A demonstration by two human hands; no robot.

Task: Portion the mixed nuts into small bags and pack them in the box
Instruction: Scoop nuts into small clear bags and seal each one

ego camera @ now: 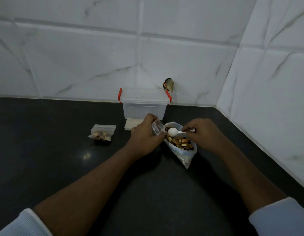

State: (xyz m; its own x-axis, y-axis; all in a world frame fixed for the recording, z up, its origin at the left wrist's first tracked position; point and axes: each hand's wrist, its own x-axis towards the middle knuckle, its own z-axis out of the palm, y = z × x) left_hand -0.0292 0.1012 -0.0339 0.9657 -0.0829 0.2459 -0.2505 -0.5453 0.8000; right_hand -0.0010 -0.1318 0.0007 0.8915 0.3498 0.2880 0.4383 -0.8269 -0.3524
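A large clear bag of mixed nuts (181,145) lies open on the dark counter (45,159). My right hand (202,133) pinches the handle of a white plastic spoon (173,132), whose bowl is turned over above the nuts. My left hand (144,135) grips a small empty clear bag (157,128) right beside the spoon's bowl. One small bag filled with nuts (102,132) rests on the counter to the left. The clear plastic box (144,103) with red latches stands behind my hands, its lid on.
A stack of flat small bags (130,124) lies in front of the box, partly hidden by my left hand. White tiled walls rise at the back and on the right. A dark lump (168,84) sticks to the wall behind the box.
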